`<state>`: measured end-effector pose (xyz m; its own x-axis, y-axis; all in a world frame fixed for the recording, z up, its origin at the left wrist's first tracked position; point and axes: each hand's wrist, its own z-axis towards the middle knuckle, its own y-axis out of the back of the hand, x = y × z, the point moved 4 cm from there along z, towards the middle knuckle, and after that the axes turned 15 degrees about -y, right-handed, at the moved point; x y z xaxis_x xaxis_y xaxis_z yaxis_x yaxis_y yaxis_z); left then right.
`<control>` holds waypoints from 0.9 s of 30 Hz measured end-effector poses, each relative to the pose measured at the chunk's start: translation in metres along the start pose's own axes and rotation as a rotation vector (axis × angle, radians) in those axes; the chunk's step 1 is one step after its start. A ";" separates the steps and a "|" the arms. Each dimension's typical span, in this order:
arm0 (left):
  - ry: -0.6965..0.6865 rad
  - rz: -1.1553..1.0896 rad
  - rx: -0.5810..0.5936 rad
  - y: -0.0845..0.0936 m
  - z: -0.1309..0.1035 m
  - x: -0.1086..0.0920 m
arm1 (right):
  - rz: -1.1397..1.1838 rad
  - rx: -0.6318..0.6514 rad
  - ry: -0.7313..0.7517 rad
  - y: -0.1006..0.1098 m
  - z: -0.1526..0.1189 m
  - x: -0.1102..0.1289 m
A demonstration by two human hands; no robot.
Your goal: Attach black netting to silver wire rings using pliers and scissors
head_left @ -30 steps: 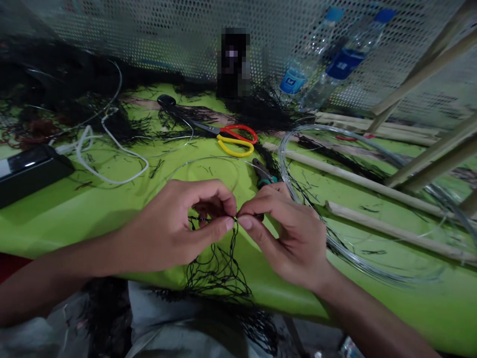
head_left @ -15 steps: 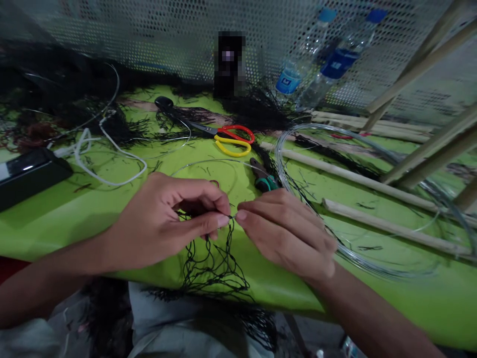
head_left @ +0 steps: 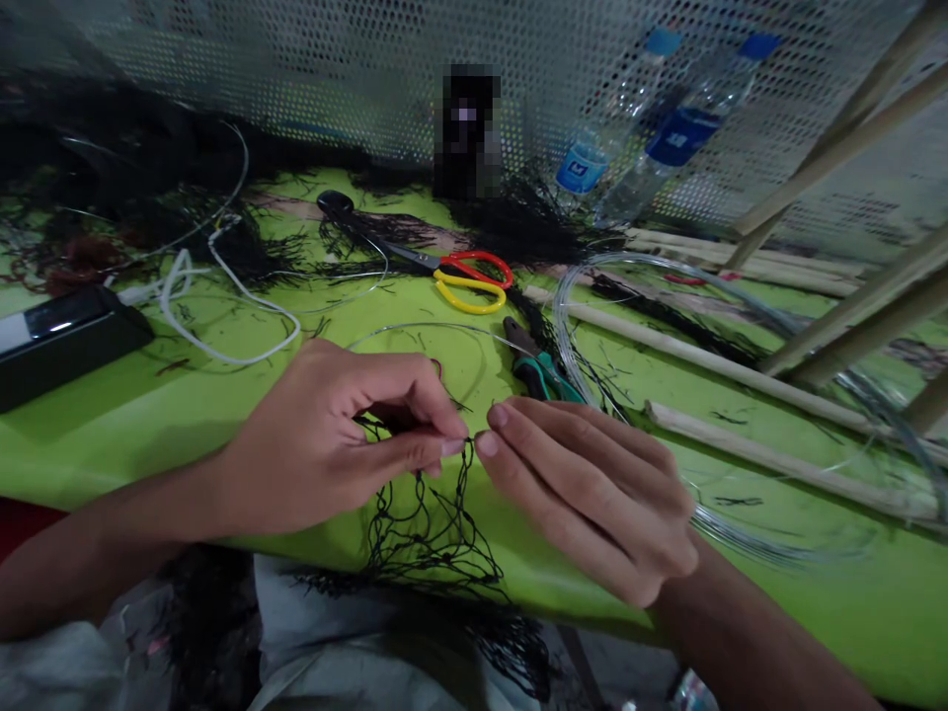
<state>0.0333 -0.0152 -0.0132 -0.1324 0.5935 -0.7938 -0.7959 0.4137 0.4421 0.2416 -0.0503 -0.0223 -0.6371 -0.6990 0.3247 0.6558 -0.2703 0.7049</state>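
Note:
Black knotted netting (head_left: 436, 533) hangs from my left hand (head_left: 333, 444) and drapes over the table's front edge. My left thumb and index finger are closed in a pinch on a strand at the net's top edge. Just to the right, my right hand (head_left: 585, 484) has its fingers stretched out, with thumb and index tips slightly apart beside the strand's end. Any thin wire between the fingertips is too small to make out. A thin wire (head_left: 436, 326) arcs over the table behind my hands, near green-handled pliers (head_left: 548, 375).
Scissors with red and yellow handles (head_left: 474, 281) lie behind my hands. A coil of wire (head_left: 567, 326) and wooden sticks (head_left: 785, 459) occupy the right. Two water bottles (head_left: 673, 138) lean at the back. A white cable (head_left: 244, 360) and black box (head_left: 66, 336) are left.
My right thumb and index finger have parted from their pinch, and the right hand has turned with its fingers straighter. My left hand keeps its pinch on the net. The view has shifted slightly.

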 end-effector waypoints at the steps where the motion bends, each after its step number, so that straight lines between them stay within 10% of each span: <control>1: -0.011 0.026 0.007 0.000 0.000 0.000 | -0.077 -0.006 0.109 0.000 -0.001 0.004; 8: -0.120 0.221 0.030 -0.001 -0.004 -0.003 | -0.115 -0.026 0.236 -0.008 0.002 0.008; 20: -0.213 0.381 0.115 -0.008 -0.003 -0.002 | 0.409 0.407 -0.391 -0.019 0.017 -0.005; 27: 0.122 0.018 0.041 -0.006 0.003 0.007 | 0.054 0.051 -0.153 -0.026 0.004 0.006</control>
<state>0.0390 -0.0117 -0.0205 -0.2194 0.5138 -0.8294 -0.7680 0.4333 0.4716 0.2196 -0.0448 -0.0362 -0.6584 -0.6018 0.4521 0.6717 -0.1986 0.7137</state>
